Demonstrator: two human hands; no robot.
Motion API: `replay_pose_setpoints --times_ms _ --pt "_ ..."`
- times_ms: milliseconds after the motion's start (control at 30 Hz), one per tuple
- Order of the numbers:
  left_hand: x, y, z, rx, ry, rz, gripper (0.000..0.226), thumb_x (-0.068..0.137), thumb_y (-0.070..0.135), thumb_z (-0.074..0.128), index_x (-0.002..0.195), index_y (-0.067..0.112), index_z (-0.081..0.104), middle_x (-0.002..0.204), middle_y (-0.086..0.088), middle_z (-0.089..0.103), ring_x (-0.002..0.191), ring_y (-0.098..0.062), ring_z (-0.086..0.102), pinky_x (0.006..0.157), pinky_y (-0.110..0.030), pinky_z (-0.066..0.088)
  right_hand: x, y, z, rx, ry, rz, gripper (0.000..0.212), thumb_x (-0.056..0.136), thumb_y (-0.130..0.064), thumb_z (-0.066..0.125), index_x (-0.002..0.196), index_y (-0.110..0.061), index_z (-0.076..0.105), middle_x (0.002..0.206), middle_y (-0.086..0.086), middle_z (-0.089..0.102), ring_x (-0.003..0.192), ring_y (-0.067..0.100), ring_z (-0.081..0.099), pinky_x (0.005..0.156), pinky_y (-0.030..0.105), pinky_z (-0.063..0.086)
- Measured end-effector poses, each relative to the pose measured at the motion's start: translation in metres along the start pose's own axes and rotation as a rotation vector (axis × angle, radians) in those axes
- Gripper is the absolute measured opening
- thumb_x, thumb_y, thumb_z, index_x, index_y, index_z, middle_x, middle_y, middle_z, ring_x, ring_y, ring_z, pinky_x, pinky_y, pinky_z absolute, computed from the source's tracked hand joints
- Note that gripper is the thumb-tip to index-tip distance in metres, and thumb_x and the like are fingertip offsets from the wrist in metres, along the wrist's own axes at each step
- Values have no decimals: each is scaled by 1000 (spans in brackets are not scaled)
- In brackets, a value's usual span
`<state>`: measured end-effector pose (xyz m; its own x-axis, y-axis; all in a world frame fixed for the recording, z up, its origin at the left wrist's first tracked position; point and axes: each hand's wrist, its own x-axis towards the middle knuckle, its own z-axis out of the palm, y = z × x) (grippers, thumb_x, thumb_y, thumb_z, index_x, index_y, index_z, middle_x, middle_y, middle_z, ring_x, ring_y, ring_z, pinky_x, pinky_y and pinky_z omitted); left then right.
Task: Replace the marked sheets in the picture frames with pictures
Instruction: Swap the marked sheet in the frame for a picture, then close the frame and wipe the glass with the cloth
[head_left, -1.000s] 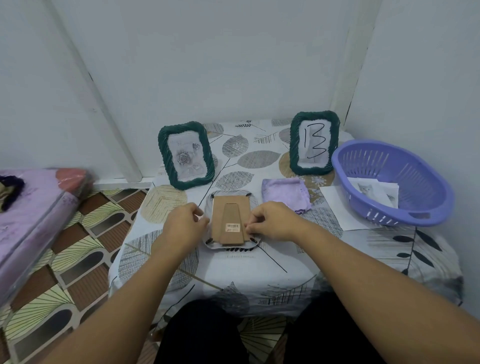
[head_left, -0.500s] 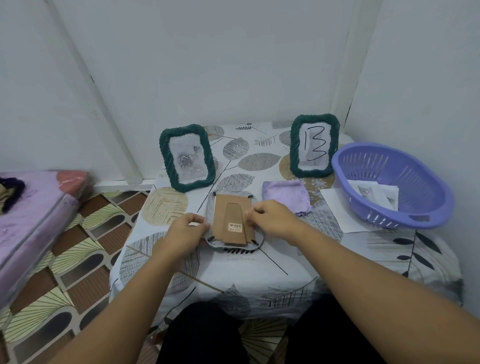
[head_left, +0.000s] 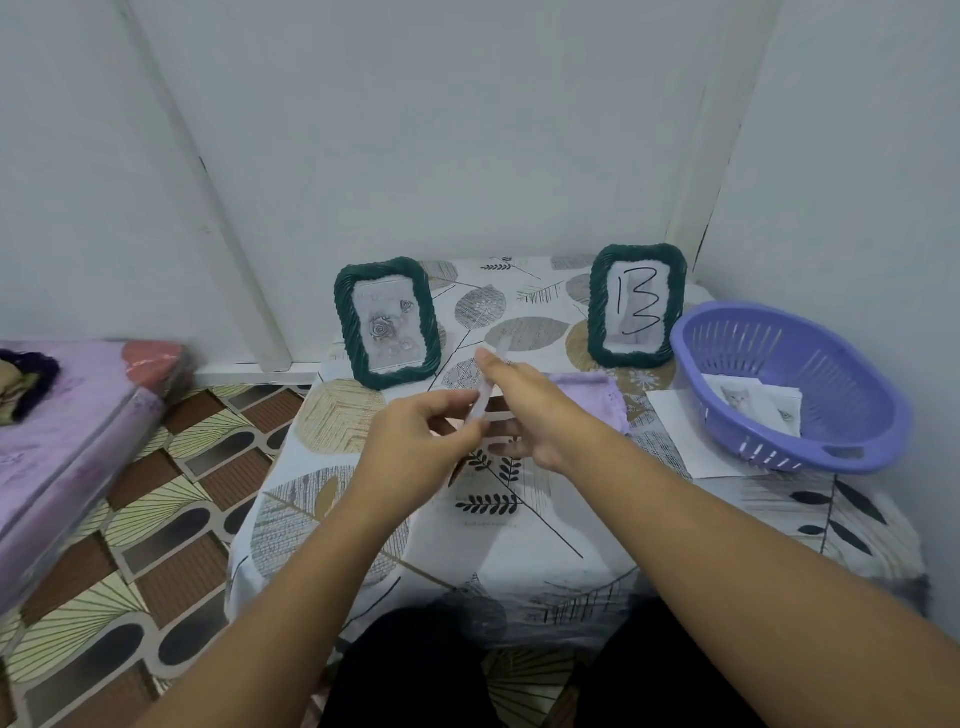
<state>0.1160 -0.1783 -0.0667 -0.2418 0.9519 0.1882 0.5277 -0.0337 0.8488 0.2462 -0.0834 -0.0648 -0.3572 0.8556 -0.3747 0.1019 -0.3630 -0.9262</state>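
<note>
Both my hands hold a small white picture frame (head_left: 488, 384) lifted off the table and turned edge-on, so it shows only as a thin pale strip. My left hand (head_left: 415, 441) pinches its lower end. My right hand (head_left: 530, 410) grips it from the right, thumb near the top. A green frame (head_left: 387, 322) with a rose picture stands at the back left. Another green frame (head_left: 638, 306), holding a sheet marked "13", stands at the back right.
A purple basket (head_left: 841, 452) at the right holds cat pictures (head_left: 740, 400) and sits partly on a white sheet (head_left: 670, 421). A purple cloth (head_left: 597, 389) lies behind my right hand. The table (head_left: 519, 545) has a leaf-print cover. A mattress (head_left: 78, 415) lies at the left.
The white frame lay face down on the table with its brown back up; my hands have lifted it and tipped it onto its edge.
</note>
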Motion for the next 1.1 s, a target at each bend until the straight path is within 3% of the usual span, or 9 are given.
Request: replay_pose_setpoints --times_ms 167,267,367,500,633,767,867,933,1100 --pt "-8 1 6 191 -67 114 32 89 34 76 121 32 75 96 19 76 80 2 67 73 -15 50 7 10 -4 127 47 -16 15 105 -23 52 117 -16 54 98 13 66 75 27 69 66 40 60" --pt "-13 -7 9 247 -119 139 33 90 37 74 122 31 74 108 22 73 88 2 65 81 -21 52 8 18 -7 180 95 -30 16 105 -9 44 117 -10 54 94 10 61 84 25 63 75 47 60" --pt "-12 -19 8 200 -28 99 22 96 29 69 117 30 75 106 21 72 87 2 63 72 -9 45 12 28 -10 181 144 -39 27 102 -1 40 120 -10 58 97 13 70 89 28 69 73 46 60" --pt "-2 -34 0 83 151 -145 23 102 30 60 123 25 66 104 16 66 85 3 60 64 -11 43 14 40 -15 202 146 -31 29 99 0 41 116 -7 64 105 20 75 101 39 72 89 58 58" --pt "13 -55 2 -107 27 -413 35 104 37 55 135 21 57 119 6 64 107 -14 61 89 -34 51 12 47 -19 251 120 -60 29 102 1 40 119 -7 62 104 16 75 89 28 73 66 36 61" --pt "29 -68 7 -512 -79 -628 34 104 33 58 126 8 64 121 -15 72 107 -28 68 86 -39 56 13 51 -25 272 93 -71 31 103 0 40 124 -7 63 104 13 75 84 22 73 64 31 58" --pt "32 -66 9 -725 -178 -683 30 105 20 55 129 3 62 124 -18 72 117 -36 67 104 -51 52 15 53 -31 315 48 -70 31 104 1 41 123 -7 64 106 13 76 93 26 73 80 38 61" --pt "30 -60 11 -819 -235 -683 28 106 12 50 130 3 61 123 -19 72 116 -36 69 99 -50 55 17 55 -33 308 35 -64 31 103 -1 42 120 -10 66 110 13 76 105 30 72 94 45 58" --pt "31 -59 21 -835 -171 -645 28 106 8 50 131 4 62 121 -19 73 112 -35 71 88 -46 61 25 54 -52 -98 222 -144 26 103 -30 48 109 -23 72 99 0 74 96 24 70 89 41 57"
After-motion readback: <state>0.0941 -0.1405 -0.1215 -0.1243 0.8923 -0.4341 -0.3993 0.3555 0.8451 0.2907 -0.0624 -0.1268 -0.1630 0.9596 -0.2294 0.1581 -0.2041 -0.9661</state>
